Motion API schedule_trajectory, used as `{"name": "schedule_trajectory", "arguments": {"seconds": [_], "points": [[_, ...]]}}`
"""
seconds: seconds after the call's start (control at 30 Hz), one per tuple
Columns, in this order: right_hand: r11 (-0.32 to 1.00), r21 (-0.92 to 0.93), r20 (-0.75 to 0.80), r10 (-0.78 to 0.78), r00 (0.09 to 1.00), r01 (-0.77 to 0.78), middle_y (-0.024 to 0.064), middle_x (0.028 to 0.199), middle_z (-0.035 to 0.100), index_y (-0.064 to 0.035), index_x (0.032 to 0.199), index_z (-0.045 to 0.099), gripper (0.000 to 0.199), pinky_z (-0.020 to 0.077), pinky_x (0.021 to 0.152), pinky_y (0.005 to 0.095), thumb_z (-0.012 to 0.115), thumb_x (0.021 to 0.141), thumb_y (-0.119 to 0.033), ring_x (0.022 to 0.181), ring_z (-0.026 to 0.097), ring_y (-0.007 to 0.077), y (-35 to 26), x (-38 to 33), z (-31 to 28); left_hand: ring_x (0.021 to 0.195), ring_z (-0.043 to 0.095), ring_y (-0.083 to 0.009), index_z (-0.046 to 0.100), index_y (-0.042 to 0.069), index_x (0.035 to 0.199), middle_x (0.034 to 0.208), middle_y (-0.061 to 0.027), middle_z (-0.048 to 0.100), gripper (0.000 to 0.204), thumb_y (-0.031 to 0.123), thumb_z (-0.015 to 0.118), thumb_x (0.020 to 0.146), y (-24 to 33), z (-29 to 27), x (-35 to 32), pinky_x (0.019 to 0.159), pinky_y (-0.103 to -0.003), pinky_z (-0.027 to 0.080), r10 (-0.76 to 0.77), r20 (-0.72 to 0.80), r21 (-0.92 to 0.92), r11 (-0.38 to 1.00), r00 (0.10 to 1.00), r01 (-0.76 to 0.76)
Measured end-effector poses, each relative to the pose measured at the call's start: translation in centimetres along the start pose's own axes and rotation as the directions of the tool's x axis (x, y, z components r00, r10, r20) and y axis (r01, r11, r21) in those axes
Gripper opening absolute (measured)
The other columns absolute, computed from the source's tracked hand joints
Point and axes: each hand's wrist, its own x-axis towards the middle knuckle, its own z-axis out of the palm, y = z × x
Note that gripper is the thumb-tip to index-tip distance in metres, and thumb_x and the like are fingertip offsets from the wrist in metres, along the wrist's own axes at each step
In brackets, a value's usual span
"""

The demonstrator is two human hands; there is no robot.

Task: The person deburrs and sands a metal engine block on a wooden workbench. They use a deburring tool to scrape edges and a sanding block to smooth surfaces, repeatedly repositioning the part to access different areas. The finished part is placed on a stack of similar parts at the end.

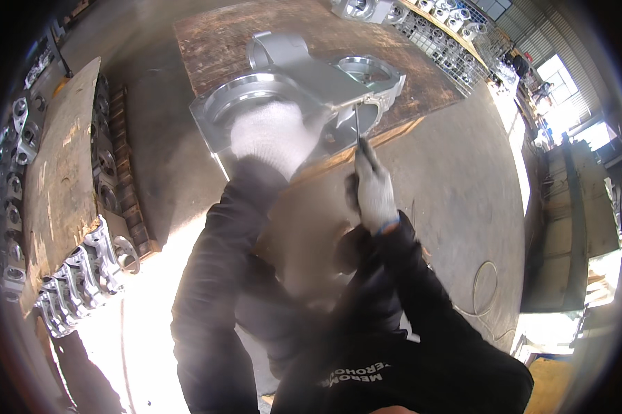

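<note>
The silvery cast-metal part with round openings (pixel 332 81) lies on a worn brown wooden board (pixel 214 41), close to the board's near edge. The white-gloved left hand (pixel 273 134) rests at the casting's large left ring; its fingers are too blurred to tell whether they grip. The white-gloved right hand (pixel 376 196) is closed around a slim, straight metal tool (pixel 357 124), its far end at the casting's near right edge, though firm contact cannot be confirmed. For good control, the left hand should bear steadily on the ring, away from the tool's line, and the right should use short, light strokes along the edge. Because the board's near edge is so close, pulling toward the body is best kept gentle. Room for the right arm appears widest over the grey concrete floor (pixel 463 186) at right.
</note>
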Motion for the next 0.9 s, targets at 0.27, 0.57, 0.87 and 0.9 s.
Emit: {"name": "schedule_trajectory", "arguments": {"seconds": [0.27,0.57,0.87,0.9], "points": [[0.993,-0.015,-0.071,0.117,0.991,-0.118,0.0,0.067,0.051,-0.0179,0.165,0.042,0.053,0.0349,0.042,0.0262,0.05,0.113,-0.027,0.046,0.044,0.01,-0.7,0.9,1.3,0.06,0.069,-0.031,0.077,0.007,0.084,0.068,-0.0114,0.071,0.063,0.066,0.059,0.098,0.0,0.6,0.0,0.058,-0.045,0.056,0.003,-0.013,0.006,1.0,1.0,-0.003],[0.99,0.118,0.008,0.079,0.997,-0.08,-0.0005,0.069,0.053,-0.0179,0.163,0.044,0.052,0.037,0.042,0.0255,0.049,0.113,-0.03,0.048,0.046,0.0083,-2.4,0.0,1.6,0.074,0.075,-0.0317,0.08,0.004,0.087,0.073,-0.0161,0.074,0.08,0.071,0.041,0.103,0.1,-0.2,-0.1,0.069,-0.046,0.058,0.013,-0.04,0.044,0.999,0.999,-0.011],[0.992,-0.017,-0.019,-0.126,0.992,0.126,-0.0014,0.073,0.056,-0.0181,0.162,0.046,0.052,0.0328,0.04,0.0245,0.052,0.112,-0.033,0.048,0.045,0.0087,2.6,1.5,0.7,0.066,0.071,-0.031,0.078,0.008,0.092,0.075,-0.0117,0.073,0.057,0.063,0.063,0.097,0.1,0.0,0.1,0.061,-0.045,0.057,-0.015,0.012,0.019,1.0,1.0,0.014],[0.971,-0.093,0.032,-0.219,0.975,0.221,-0.0017,0.073,0.056,-0.0195,0.162,0.046,0.052,0.0325,0.04,0.0248,0.052,0.113,-0.033,0.048,0.045,0.0089,3.0,1.7,0.6,0.066,0.071,-0.0313,0.078,0.007,0.093,0.076,-0.0119,0.073,0.057,0.062,0.063,0.097,0.1,0.0,0.0,0.061,-0.045,0.057,-0.029,0.044,0.017,0.999,0.999,0.029]]}}
